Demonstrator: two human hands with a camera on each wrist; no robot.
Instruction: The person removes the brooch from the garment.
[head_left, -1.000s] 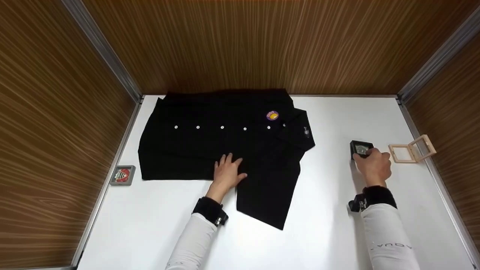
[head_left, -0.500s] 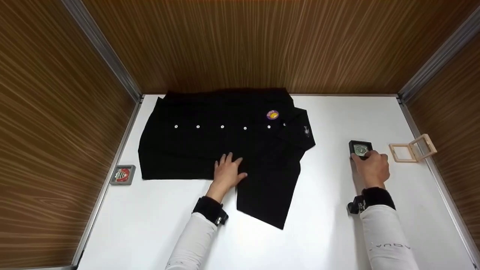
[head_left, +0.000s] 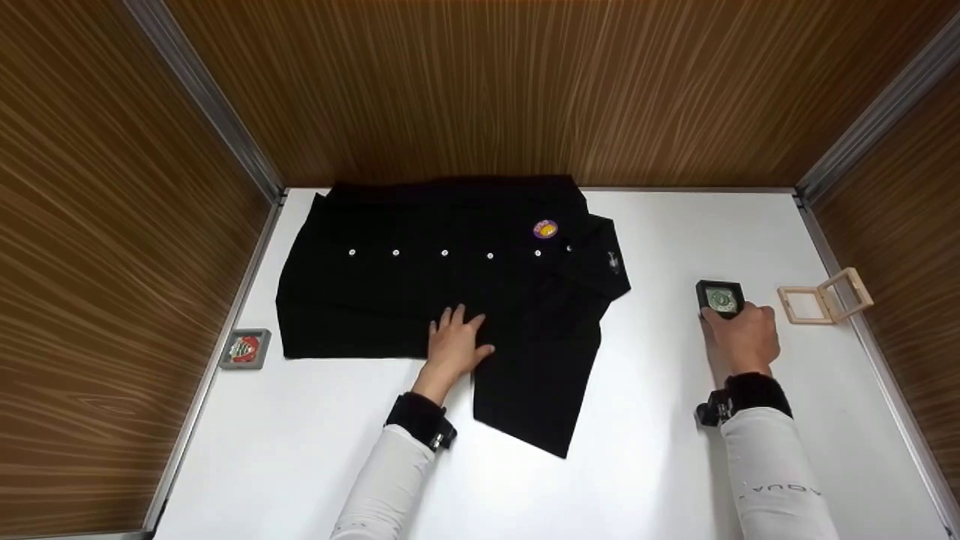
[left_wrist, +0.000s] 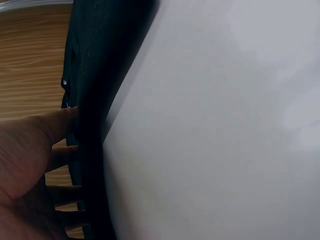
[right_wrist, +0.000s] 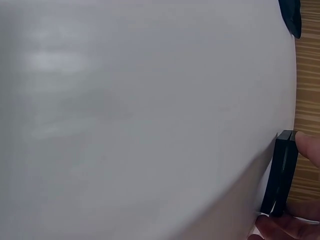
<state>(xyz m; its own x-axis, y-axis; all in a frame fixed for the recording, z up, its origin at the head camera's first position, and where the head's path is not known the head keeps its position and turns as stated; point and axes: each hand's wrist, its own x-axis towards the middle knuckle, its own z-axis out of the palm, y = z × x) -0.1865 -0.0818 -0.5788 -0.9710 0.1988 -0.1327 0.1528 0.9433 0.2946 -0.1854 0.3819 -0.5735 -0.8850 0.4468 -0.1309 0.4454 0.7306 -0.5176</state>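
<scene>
A black short-sleeved shirt (head_left: 390, 315) with white buttons and a round purple-and-yellow patch (head_left: 545, 229) lies spread on the white table. On its near edge, by the sleeve, rests my left hand (head_left: 454, 347) with fingers spread. The left wrist view shows that hand's thumb and fingers against the dark cloth (left_wrist: 92, 165). Over to the right, my right hand (head_left: 746, 337) holds a small black square display frame (head_left: 721, 300) with a round greenish piece inside. In the right wrist view, thumb and fingers grip opposite edges of the black frame (right_wrist: 284, 172).
A wooden hinged frame (head_left: 806, 306) stands open by the right wall, just beyond my right hand. Near the left edge sits a grey square frame (head_left: 245, 349) with a red piece inside. Wood-grain panels (head_left: 465, 90) enclose the table's back and sides.
My right hand has shifted the black frame very slightly left, and more of its greenish face shows. The left hand and the shirt have stayed put.
</scene>
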